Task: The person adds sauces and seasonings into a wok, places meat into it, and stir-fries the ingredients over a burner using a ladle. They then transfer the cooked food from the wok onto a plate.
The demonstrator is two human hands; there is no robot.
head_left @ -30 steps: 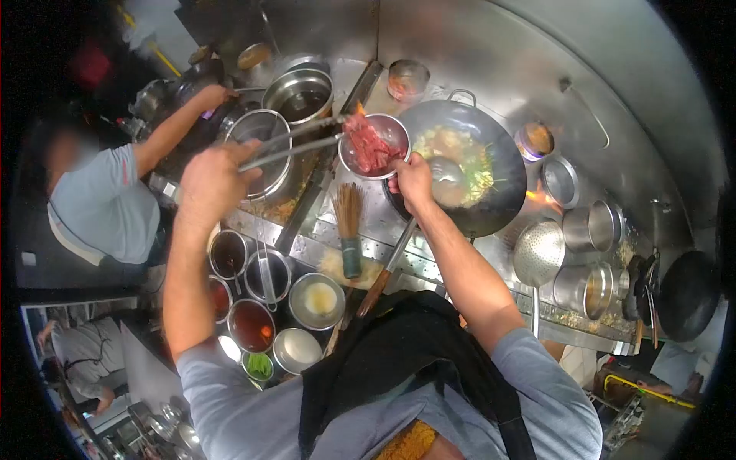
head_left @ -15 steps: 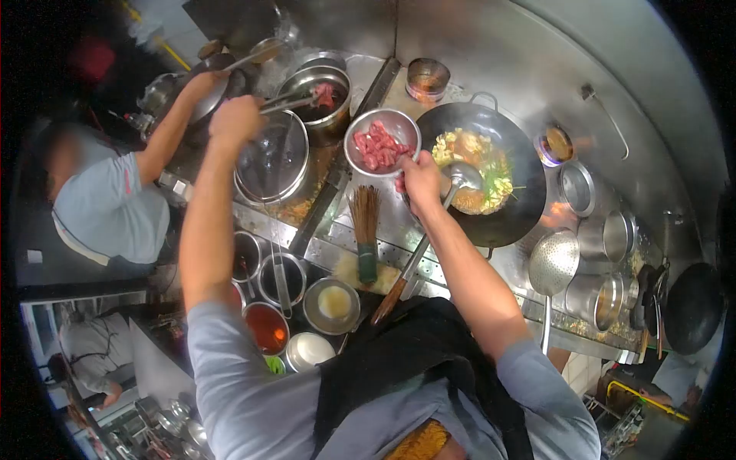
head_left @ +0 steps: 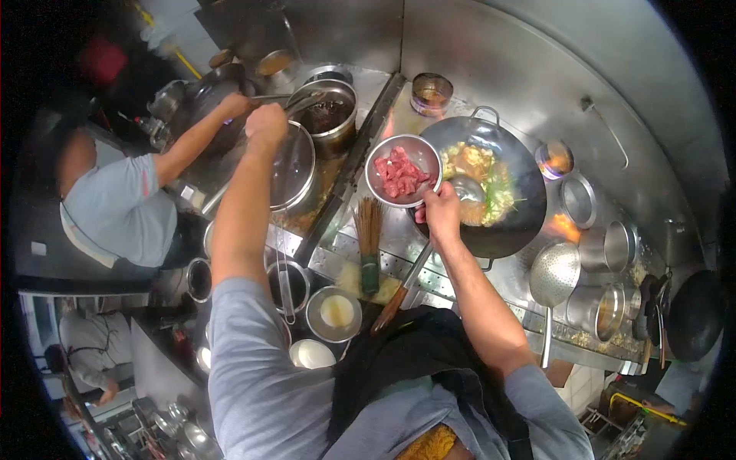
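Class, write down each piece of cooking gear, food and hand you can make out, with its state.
Pot: uncovered, dark liquid inside
Tongs: held over pot
Left hand: gripping tongs
Bowl: held, part-filled
Meat: cut, raw-looking
Right hand: gripping bowl's rim
Wok: uncovered, food inside
Ladle: head in wok
Brush: unheld
Skimmer: unheld, empty

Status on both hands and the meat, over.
Left hand: gripping tongs, over pot. Right hand: holding bowl, red meat inside, by the wok. Co-worker's hand close to left hand.
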